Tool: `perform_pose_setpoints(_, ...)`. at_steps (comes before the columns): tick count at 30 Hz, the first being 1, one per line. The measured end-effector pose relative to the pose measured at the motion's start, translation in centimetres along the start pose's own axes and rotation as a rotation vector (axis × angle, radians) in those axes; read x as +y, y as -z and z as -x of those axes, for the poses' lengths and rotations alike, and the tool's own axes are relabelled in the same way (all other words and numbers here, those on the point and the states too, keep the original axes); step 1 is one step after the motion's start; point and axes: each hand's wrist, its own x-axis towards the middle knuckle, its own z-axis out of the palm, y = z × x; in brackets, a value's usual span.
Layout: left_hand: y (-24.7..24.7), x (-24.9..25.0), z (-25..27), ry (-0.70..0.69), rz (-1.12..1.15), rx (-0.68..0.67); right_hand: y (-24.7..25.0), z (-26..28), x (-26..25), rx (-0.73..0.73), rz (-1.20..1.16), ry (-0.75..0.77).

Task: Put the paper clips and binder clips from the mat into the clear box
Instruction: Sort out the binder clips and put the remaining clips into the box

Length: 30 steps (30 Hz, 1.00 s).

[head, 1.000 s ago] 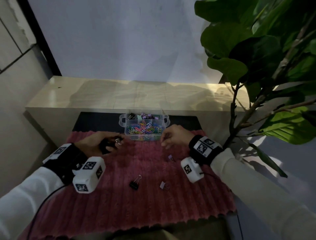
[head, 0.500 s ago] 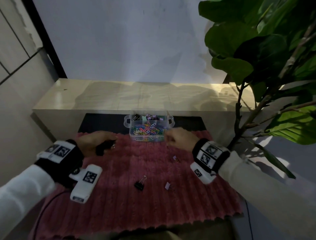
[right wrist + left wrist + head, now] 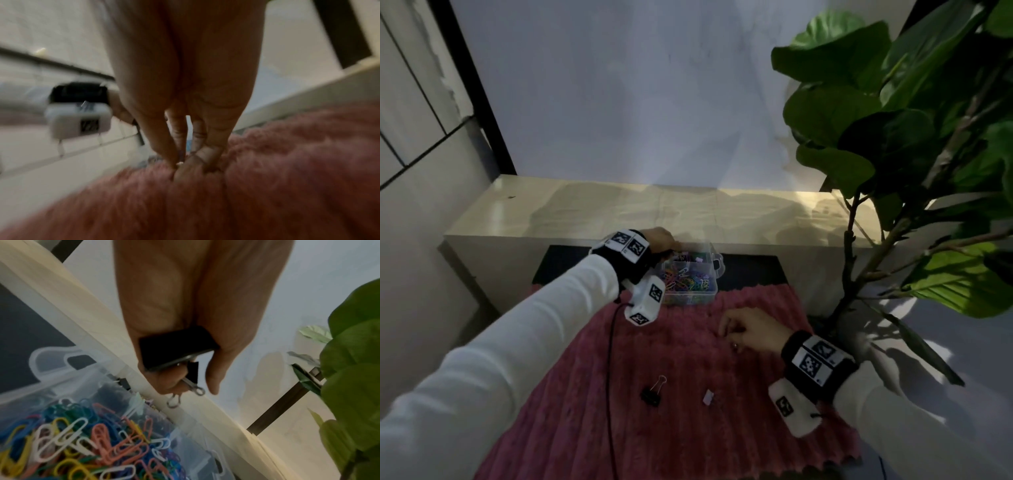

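Large black metal binder clip: gripped in the curled fingers of the left hand, wire handles hanging below the fingertips, above the far left corner of the clear plastic box of coloured paper clips.

Right hand: fingertips pinched narrowly down into the fluffy pink ribbed mat; contents indiscernible.

Small black binder clip, lilac clip: on the mat, nearer, untouched.

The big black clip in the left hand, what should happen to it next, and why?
Probably the left hand should open its fingers and drop the black binder clip into the clear box. It grips the clip above the box's far compartment, where other dark clips lie, so little more reaching seems needed.
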Motion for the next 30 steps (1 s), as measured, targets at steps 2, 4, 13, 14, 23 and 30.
perform_pose_setpoints(2, 0.0, -0.4, -0.6, 0.004, -0.041, 0.030, 0.6, -0.1, 0.3, 0.013, -0.283, -0.046)
perform_pose_setpoints(4, 0.7, -0.4, -1.3, 0.001, -0.041, 0.071, 1.4, -0.2, 0.2, 0.040, -0.631, -0.058)
perform_pose_setpoints(13, 1.6, 0.7, -3.7, -0.087, -0.144, 0.081, 2.0, 0.9, -1.3, -0.117, -0.900, -0.111)
perform_pose_setpoints(14, 1.4, 0.3, -3.6, -0.087, -0.123, 0.040, 1.9, 0.9, -1.2, -0.118, -0.869, -0.117)
perform_pose_setpoints(23, 3.6, -3.0, 0.2, -0.338, 0.051, 0.152, -2.0, 1.9, -3.0, -0.273, -0.072, 0.084)
perform_pose_setpoints(30, 2.5, -6.9, 8.4, -0.468, -0.074, 0.223, -5.0, 3.4, -2.7, -0.279, 0.314, 0.333)
